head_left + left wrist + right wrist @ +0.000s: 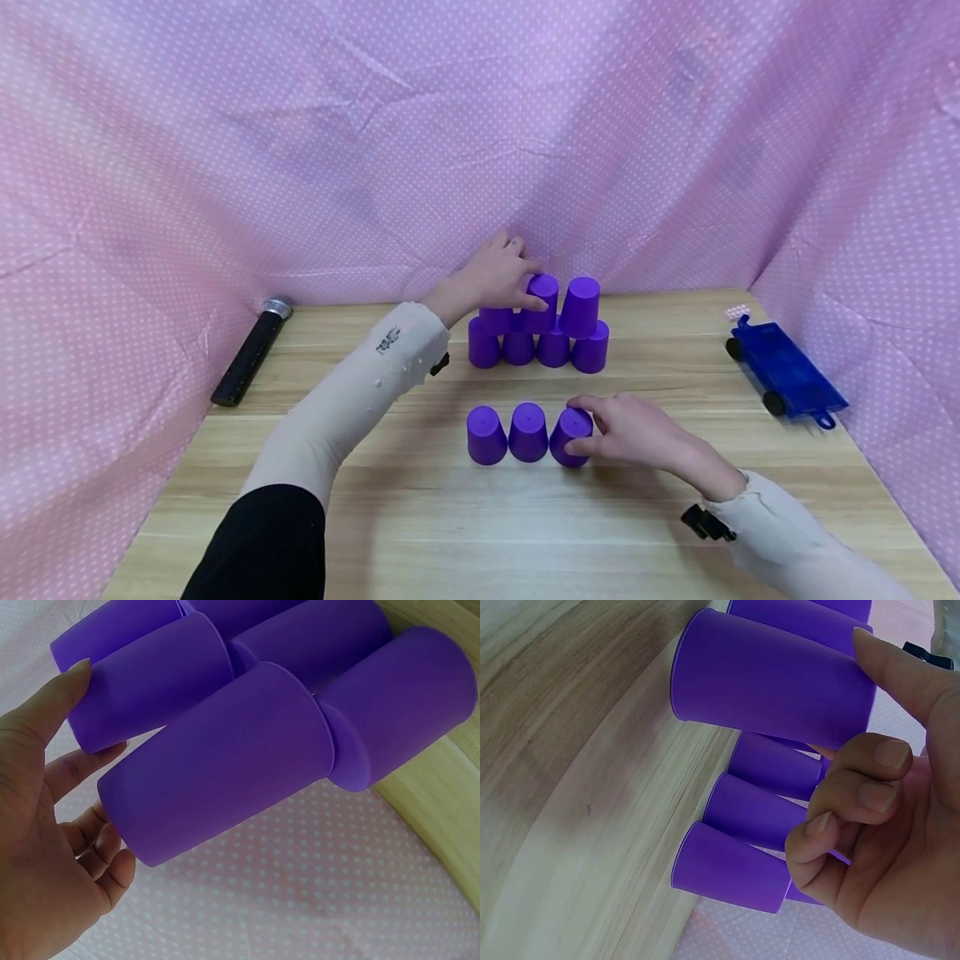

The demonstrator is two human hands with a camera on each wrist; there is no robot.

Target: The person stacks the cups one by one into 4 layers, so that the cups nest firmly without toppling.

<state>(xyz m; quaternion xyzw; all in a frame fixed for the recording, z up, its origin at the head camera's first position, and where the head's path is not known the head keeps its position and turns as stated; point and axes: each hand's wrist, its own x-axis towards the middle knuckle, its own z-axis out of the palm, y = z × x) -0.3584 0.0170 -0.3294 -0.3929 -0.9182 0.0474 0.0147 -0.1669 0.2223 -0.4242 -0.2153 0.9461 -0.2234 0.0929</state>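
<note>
Purple upside-down cups form two groups in the head view. At the back, three cups stand on a bottom row of several cups [590,348]. My left hand [491,275] pinches the middle upper cup [154,682] near its base, thumb in front and fingers behind. The left upper cup [217,765] fills the middle of the left wrist view; the right upper cup [581,307] stands untouched. Nearer me, three cups stand in a row. My right hand [633,429] pinches the right one [772,682] between thumb and index finger, beside the middle [528,433] and left [487,436] cups.
A black microphone [253,354] with a silver head lies at the table's left edge. A blue toy cart [787,371] with black wheels sits at the right, by a small pink-and-white item [737,312]. Pink dotted cloth [450,125] surrounds the wooden table [480,533].
</note>
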